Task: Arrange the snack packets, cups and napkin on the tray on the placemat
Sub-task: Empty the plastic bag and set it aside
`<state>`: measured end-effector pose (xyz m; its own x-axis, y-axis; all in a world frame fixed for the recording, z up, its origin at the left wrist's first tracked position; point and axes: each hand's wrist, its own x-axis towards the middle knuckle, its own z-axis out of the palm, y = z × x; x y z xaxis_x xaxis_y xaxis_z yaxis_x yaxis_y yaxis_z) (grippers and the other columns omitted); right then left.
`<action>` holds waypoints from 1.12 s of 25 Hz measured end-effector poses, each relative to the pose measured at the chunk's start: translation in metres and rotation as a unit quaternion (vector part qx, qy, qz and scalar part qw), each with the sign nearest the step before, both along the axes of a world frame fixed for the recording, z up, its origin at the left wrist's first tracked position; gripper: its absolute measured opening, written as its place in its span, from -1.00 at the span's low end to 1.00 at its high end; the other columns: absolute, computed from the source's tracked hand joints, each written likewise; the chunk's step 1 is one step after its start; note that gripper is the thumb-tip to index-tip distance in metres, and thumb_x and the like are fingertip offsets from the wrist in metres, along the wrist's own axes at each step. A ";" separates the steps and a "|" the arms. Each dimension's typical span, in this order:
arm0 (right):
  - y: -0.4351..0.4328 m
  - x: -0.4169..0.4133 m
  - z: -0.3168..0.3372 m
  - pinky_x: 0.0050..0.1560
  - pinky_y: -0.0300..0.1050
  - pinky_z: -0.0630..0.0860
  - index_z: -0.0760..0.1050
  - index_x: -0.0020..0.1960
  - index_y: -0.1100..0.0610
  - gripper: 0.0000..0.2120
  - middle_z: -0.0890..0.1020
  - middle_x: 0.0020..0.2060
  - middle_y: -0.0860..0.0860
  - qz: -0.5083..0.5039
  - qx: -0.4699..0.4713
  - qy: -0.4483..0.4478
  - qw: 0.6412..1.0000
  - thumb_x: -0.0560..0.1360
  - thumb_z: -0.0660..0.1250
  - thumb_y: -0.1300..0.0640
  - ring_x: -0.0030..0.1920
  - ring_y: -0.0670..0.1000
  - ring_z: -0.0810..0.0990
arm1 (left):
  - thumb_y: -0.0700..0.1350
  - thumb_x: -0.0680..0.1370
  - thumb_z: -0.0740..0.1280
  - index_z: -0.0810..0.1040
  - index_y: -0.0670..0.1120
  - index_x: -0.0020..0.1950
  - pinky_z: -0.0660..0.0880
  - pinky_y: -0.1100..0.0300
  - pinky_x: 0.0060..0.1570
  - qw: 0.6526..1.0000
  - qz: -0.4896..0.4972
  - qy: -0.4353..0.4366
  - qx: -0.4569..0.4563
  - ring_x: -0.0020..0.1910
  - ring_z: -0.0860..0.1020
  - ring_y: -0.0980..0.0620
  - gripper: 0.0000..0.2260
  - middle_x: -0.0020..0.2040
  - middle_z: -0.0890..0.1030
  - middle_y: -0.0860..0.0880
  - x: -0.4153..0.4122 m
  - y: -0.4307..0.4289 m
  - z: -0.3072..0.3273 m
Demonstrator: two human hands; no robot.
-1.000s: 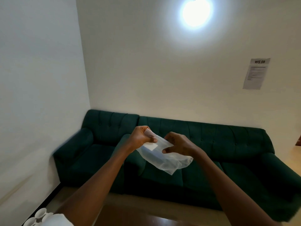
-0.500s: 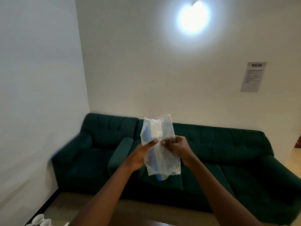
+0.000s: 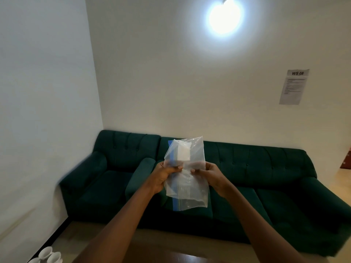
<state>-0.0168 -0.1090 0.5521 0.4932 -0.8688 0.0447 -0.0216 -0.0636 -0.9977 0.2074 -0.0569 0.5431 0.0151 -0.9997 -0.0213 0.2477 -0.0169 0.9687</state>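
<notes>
Aloft — crinkly clear plastic bag between hands

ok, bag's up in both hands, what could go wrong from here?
1. Left hand and right hand only pinch the clear bag mid-air; it could slip.
2. The white folded piece sits high inside, by the blue strip; if that edge is unsealed, it may fall out.
3. Cups sit at the frame's edge near the left forearm; easy to knock.

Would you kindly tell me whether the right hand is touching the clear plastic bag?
Touching. The head view shows the right hand pinching the clear plastic bag near its middle, thumb and fingers closed on the film.
</notes>
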 end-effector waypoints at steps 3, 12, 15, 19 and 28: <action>-0.001 0.000 -0.003 0.08 0.08 0.71 0.62 0.30 0.11 -0.68 0.73 0.13 0.11 0.031 0.026 -0.018 0.999 0.55 0.44 0.25 0.12 0.16 0.74 | -0.30 0.49 0.52 0.65 -0.25 0.27 0.67 -0.16 0.12 1.000 -0.005 0.014 0.013 0.13 0.71 -0.22 -0.65 0.19 0.70 -0.25 0.007 -0.002 0.003; -0.003 0.018 0.004 -0.25 -0.07 0.70 0.71 -0.07 0.22 -0.64 0.74 -0.06 0.19 -0.074 0.033 -0.185 0.979 0.57 0.19 0.51 -0.18 0.08 0.74 | -0.03 0.48 0.49 0.53 -0.23 0.41 0.65 0.01 0.02 0.988 -0.056 0.146 -0.013 0.05 0.67 -0.11 -0.45 0.17 0.67 -0.18 0.018 -0.004 0.022; -0.009 0.031 0.011 -0.11 -0.11 0.70 0.75 -0.19 0.18 -0.46 0.77 -0.03 0.10 -0.188 -0.077 -0.214 0.955 0.40 0.09 0.62 -0.03 0.04 0.75 | 0.23 0.50 0.45 0.39 -0.28 0.51 0.66 -0.11 0.12 0.960 -0.079 0.265 0.048 0.23 0.65 -0.24 -0.22 0.39 0.58 -0.23 0.013 -0.003 0.024; -0.010 0.033 0.013 0.11 -0.28 0.61 0.71 -0.16 0.39 -0.53 0.72 0.09 0.14 -0.219 -0.242 -0.120 0.938 0.36 0.05 0.65 0.13 -0.02 0.68 | 0.56 0.36 0.36 0.51 -0.23 0.47 0.46 -0.32 0.40 0.975 -0.115 0.181 0.051 0.38 0.51 -0.21 0.01 0.47 0.47 -0.19 0.001 -0.011 0.030; -0.018 0.022 0.005 -0.01 -0.13 0.64 0.57 -0.38 0.39 -0.64 0.77 0.02 0.07 -0.126 -0.257 -0.044 0.957 0.37 0.09 0.64 0.08 0.08 0.72 | 0.06 0.34 0.63 0.70 -0.12 0.20 0.60 0.04 -0.06 0.987 -0.087 -0.057 0.118 -0.12 0.69 -0.08 -0.51 0.02 0.72 -0.14 0.021 -0.027 0.040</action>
<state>0.0052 -0.1273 0.5574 0.2454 -0.8118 0.5298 -0.0180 -0.5503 -0.8348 0.2288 -0.0844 0.5835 -0.1408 -0.9545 -0.2629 0.1108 -0.2790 0.9539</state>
